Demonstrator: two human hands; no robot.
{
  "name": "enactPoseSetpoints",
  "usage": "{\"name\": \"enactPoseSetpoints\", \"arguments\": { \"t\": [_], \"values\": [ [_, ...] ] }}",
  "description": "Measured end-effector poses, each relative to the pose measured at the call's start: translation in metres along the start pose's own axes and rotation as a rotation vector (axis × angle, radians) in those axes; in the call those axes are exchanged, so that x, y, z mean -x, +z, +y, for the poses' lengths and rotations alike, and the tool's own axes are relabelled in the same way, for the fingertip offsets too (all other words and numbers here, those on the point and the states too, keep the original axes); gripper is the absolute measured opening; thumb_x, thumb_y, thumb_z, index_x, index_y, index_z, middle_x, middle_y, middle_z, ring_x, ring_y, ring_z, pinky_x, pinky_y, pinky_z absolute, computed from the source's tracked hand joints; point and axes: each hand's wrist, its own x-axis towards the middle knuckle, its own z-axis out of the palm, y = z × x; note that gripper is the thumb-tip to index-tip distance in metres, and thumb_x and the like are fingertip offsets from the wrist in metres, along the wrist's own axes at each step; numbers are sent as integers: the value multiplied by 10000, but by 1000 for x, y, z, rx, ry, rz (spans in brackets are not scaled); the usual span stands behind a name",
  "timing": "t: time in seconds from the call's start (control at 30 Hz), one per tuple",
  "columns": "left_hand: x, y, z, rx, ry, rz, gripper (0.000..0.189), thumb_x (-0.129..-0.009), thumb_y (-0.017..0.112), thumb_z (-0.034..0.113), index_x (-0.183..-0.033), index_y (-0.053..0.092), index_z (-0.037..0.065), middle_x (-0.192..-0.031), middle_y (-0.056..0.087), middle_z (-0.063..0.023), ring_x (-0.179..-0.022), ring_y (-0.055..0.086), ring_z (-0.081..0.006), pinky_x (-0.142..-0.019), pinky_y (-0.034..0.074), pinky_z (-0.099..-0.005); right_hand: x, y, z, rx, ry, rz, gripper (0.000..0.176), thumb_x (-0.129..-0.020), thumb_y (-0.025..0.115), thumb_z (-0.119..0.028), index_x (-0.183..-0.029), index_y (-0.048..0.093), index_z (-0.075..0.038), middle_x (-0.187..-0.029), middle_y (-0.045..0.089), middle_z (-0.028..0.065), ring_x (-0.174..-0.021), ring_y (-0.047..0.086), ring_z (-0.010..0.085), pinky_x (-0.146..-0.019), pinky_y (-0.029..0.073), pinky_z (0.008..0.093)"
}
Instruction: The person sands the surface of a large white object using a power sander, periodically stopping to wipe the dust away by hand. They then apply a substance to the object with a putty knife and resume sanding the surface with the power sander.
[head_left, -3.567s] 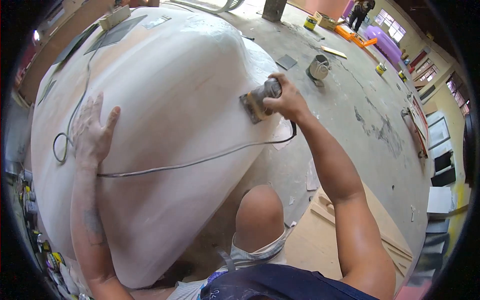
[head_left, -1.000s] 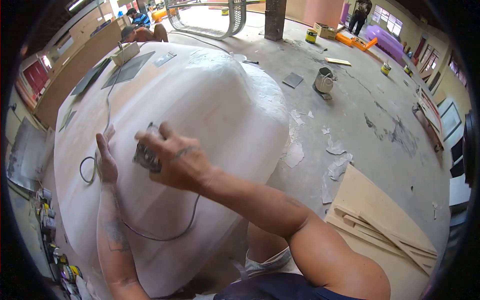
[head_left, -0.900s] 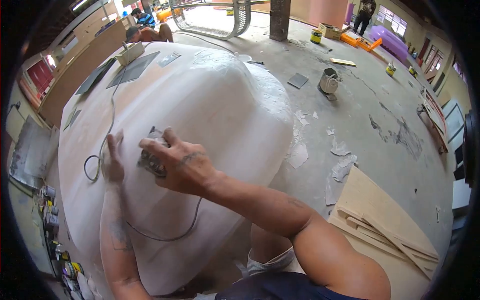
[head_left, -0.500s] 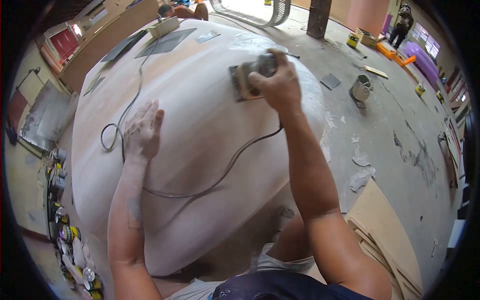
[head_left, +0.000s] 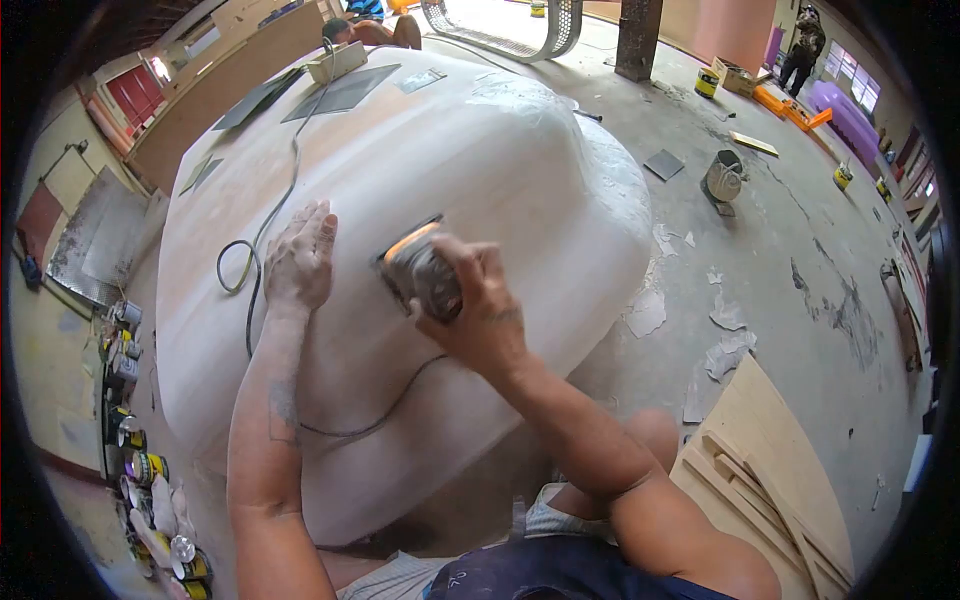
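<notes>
My right hand point(head_left: 478, 305) is wrapped round a dusty electric sander point(head_left: 425, 275), whose pad sits on the curved face of a large, smooth, whitish moulded form point(head_left: 480, 180). To the left, my left hand point(head_left: 302, 255) lies flat on the same form, fingers stretched out and dusted white. A dark power cord point(head_left: 385, 410) runs from beneath my right wrist across the surface, passes under my left forearm and loops beside my left hand. Dark sheets of sandpaper point(head_left: 345, 90) rest on the form's far top, near a beige power strip point(head_left: 338, 62).
Cans and tubs point(head_left: 145, 465) line the left side. Plywood pieces point(head_left: 765, 470) lie at my lower right. Scraps of peeled material point(head_left: 728, 350), a bucket point(head_left: 723, 178) and a pillar point(head_left: 636, 40) are on the floor to the right. People point(head_left: 803, 50) are in the background.
My right hand has swept the sander left and toward me, from the far right shoulder of the form to near my left hand. My left hand stays flat in place.
</notes>
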Motion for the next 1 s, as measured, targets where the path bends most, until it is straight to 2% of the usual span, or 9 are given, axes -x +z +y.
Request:
{"name": "enactPoseSetpoints", "arguments": {
  "t": [0.13,0.23,0.33,0.43,0.63,0.83,0.9,0.97,1.0],
  "values": [
    [14,9,2,-178,53,-10,707,-1098,364,618,-1614,463,145,-1667,439,-156,-1549,391,-349,-1275,277,-507,29,4,3,-15,-81,-16,830,-735,885,-191,-1453,480,-296,-1303,523,135,-1012,710,408,-789,658,505],
    [41,9,8,-398,223,9,770,-1074,395,659,-1661,373,161,-1723,322,-173,-1581,323,-378,-1289,248,-548,35,2,15,4,-65,-10,822,-734,887,-176,-1444,484,-271,-1293,527,131,-1019,708,390,-792,656,509],
    [68,-8,4,-441,462,-16,794,-1057,413,682,-1658,382,163,-1737,280,-182,-1585,306,-395,-1288,233,-565,30,-5,28,51,-99,35,805,-738,886,-172,-1437,494,-236,-1280,550,128,-1061,691,369,-796,649,495],
    [68,-24,-13,-466,317,-133,799,-1062,396,668,-1687,313,177,-1733,287,-189,-1596,284,-382,-1302,211,-538,24,-11,33,46,-104,72,768,-753,877,-166,-1428,516,-222,-1261,571,132,-1112,665,357,-844,633,477],
    [39,-49,-104,-230,-273,-270,790,-1079,333,672,-1689,309,171,-1739,281,-192,-1606,267,-374,-1311,214,-475,16,-11,36,30,-92,110,752,-756,863,-155,-1427,525,-187,-1266,569,129,-1168,617,342,-938,596,475],
    [11,-17,-82,-346,-448,-222,794,-1076,281,676,-1682,328,165,-1746,274,-181,-1611,273,-345,-1301,213,-541,19,-5,31,-1,-95,128,752,-757,852,-137,-1430,517,-168,-1257,576,133,-1162,608,332,-963,581,469],
    [15,-19,-41,-261,-249,-219,794,-1073,290,675,-1681,326,166,-1744,286,-171,-1613,265,-347,-1288,216,-589,18,-3,31,9,-118,139,753,-760,849,-131,-1436,516,-155,-1258,577,138,-1157,609,337,-967,571,471],
    [32,-21,5,-270,-33,-143,751,-1091,351,612,-1648,379,110,-1690,375,-210,-1579,318,-398,-1287,242,-554,18,-1,36,-3,-154,143,753,-765,847,-126,-1441,517,-138,-1261,579,142,-1158,606,340,-972,558,473],
    [40,-7,13,-263,83,-82,748,-1082,367,628,-1646,392,137,-1691,374,-205,-1575,324,-400,-1280,238,-582,18,-2,35,-3,-147,132,746,-772,843,-127,-1445,522,-114,-1264,583,151,-1187,595,348,-1003,530,482]
  ]
}}
